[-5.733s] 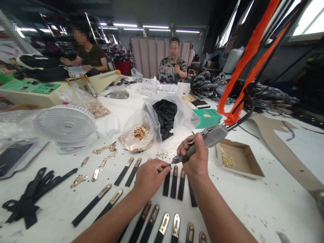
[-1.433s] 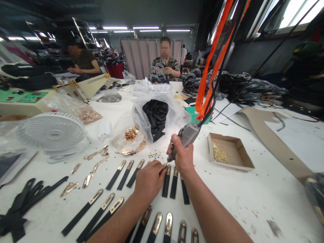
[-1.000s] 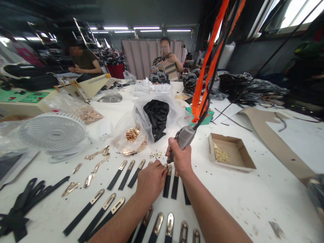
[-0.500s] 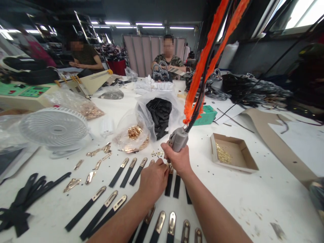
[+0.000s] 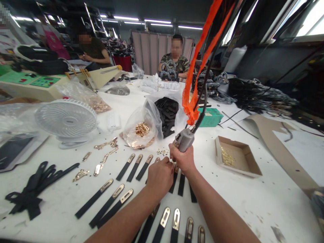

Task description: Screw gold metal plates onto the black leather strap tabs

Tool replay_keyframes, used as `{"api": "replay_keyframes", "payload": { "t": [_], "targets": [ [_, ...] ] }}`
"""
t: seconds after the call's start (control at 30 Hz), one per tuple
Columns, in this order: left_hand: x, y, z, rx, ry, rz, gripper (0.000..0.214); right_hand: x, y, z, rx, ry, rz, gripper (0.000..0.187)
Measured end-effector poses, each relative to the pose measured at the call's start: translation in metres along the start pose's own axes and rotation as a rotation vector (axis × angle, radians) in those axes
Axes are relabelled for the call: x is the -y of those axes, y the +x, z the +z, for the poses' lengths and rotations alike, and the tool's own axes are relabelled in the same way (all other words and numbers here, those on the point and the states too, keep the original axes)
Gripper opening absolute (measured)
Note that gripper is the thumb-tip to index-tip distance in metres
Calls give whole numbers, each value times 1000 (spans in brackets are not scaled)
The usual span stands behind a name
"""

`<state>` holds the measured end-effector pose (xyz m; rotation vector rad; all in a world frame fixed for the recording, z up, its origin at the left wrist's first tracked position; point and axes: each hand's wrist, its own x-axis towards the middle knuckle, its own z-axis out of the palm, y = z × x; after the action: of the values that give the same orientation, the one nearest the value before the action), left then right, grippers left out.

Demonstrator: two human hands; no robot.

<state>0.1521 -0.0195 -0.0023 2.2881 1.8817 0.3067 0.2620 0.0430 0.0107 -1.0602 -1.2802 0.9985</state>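
Note:
My right hand (image 5: 182, 159) is wrapped round a grey power screwdriver (image 5: 184, 139), held nearly upright with its tip down on the gold end of a black strap (image 5: 173, 181). An orange-wrapped cable (image 5: 196, 77) rises from the tool. Beside it, my left hand (image 5: 160, 176) is curled with its fingertips pinched at the tool's tip; what they hold is hidden. Other black straps with gold clasps (image 5: 126, 166) lie in rows around both hands.
A cardboard box of gold screws (image 5: 236, 160) sits to the right. Bags of gold fittings (image 5: 140, 131) and black strips (image 5: 167, 113) lie behind, a white fan (image 5: 66, 120) to the left. Two people sit at the table's far side.
The screwdriver has swung from a slant to nearly upright over the strap end. My left hand has stayed at its tip. The view has shifted a little.

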Motion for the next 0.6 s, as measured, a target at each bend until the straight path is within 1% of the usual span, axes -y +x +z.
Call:
{"api": "replay_keyframes", "payload": {
  "t": [0.1, 0.3, 0.43, 0.5, 0.53, 0.6],
  "targets": [
    [0, -1, 1, -7, 8, 9, 28, 1, -1, 0, -4, 39, -4, 34],
    [0, -3, -5, -10, 26, 15, 29, 17, 3, 0, 30, 26, 69, 39],
    [0, -3, -8, -10, 40, 19, 31, 31, 5, -3, 16, 86, 36, 44],
    [0, -2, -8, -9, 47, 18, 32, 44, 5, -13, -30, 166, -22, 46],
    [1, -2, -8, -7, 49, 18, 33, 52, 4, -21, -57, 212, -60, 46],
    [2, 0, -8, 1, 49, 19, 32, 67, -5, -45, -103, 283, -127, 44]
  ]
}}
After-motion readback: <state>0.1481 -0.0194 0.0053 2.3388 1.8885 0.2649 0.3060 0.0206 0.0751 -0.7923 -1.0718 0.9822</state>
